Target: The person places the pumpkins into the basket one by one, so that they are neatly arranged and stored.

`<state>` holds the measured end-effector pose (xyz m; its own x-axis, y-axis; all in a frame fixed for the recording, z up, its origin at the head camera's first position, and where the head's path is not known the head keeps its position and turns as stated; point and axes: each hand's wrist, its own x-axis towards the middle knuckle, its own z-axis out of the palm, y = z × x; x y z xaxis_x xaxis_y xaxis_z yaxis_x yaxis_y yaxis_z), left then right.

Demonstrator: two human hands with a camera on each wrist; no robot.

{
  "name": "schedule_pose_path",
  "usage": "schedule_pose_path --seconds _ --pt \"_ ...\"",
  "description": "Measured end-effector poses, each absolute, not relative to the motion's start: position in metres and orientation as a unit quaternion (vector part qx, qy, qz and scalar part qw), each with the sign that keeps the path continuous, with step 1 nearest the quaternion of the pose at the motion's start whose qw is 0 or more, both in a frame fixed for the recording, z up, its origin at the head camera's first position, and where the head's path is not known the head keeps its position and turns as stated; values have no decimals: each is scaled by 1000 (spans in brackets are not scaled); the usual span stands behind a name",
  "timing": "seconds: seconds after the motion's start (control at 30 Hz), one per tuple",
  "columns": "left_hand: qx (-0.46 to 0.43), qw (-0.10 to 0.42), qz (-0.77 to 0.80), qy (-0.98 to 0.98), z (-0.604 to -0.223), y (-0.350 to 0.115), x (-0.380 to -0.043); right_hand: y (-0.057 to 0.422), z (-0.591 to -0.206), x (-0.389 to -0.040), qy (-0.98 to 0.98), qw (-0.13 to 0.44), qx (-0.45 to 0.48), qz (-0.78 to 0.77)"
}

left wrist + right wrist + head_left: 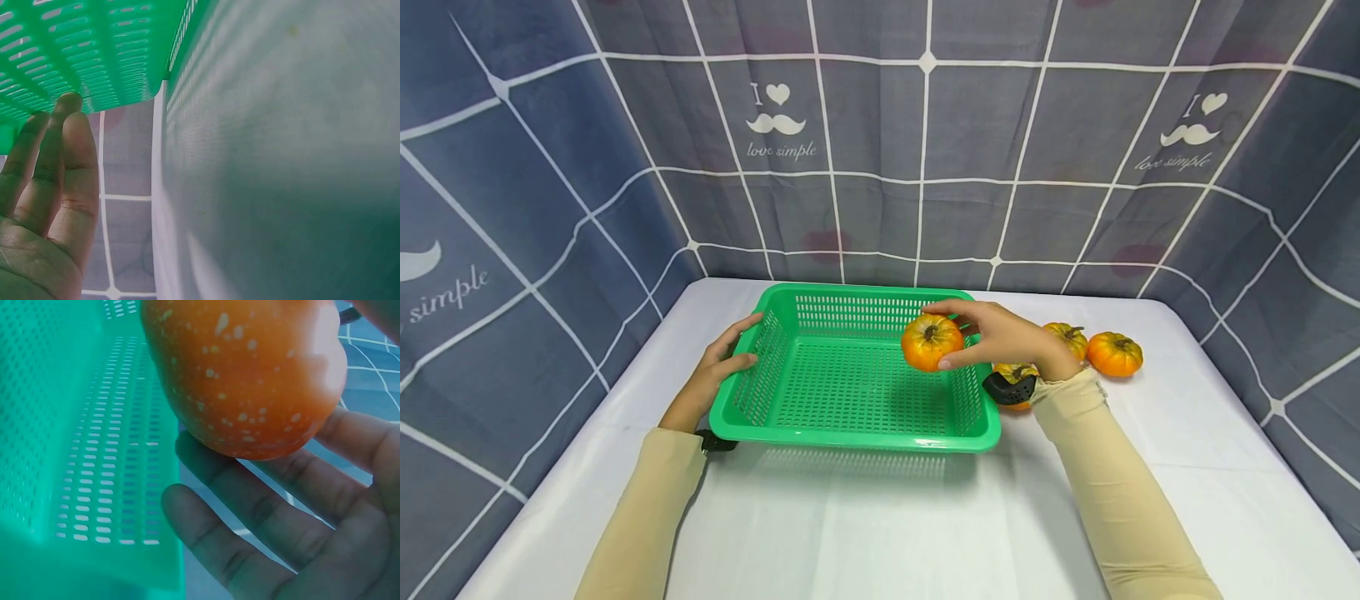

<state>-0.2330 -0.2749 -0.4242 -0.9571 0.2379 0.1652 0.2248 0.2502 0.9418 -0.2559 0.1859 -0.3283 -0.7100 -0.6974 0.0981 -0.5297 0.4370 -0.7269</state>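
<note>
On the near part of the white-covered bench [850,525], two beige sleeves [1120,483] reach forward, with a black wrist device [1007,389] at each cuff. Between them sits one green plastic basket [850,440] with slotted walls. The left hand [718,367] holds its left rim, thumb over the edge, other fingers nearly straight against the outer wall. The right hand [1000,333], partly closed, pinches one orange mini pumpkin [931,342] above the basket's right end; pale specks dot its skin.

Three more pumpkins rest on the bench to the right, making four: one [1017,373] partly hidden behind the right wrist, one [1066,335] farther back, one [1115,355] just beside that.

Behind everything hangs a grey-blue checked curtain [880,142]. Its print, "I", a heart, a moustache and "love simple" [781,150], reads twice across the back; "simple" [448,293] shows at far left.
</note>
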Motion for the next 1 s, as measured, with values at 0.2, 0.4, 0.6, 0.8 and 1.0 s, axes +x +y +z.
schedule_pose_path --seconds 0.2,0.4,0.6,0.8,1.0 --pt "152 1 592 792 -424 -275 -232 169 -332 -262 834 127 -375 -385" --pt "151 3 593 791 -424 -275 -233 155 -330 -270 828 143 -376 -391" --pt "152 7 601 785 -427 -276 -235 141 -327 -278 837 156 -368 -373" --pt "150 10 603 783 -426 -276 -235 129 -326 -285 833 175 -368 -375" --pt "149 12 597 788 -425 -276 -234 116 -329 -293 820 188 -380 -384"
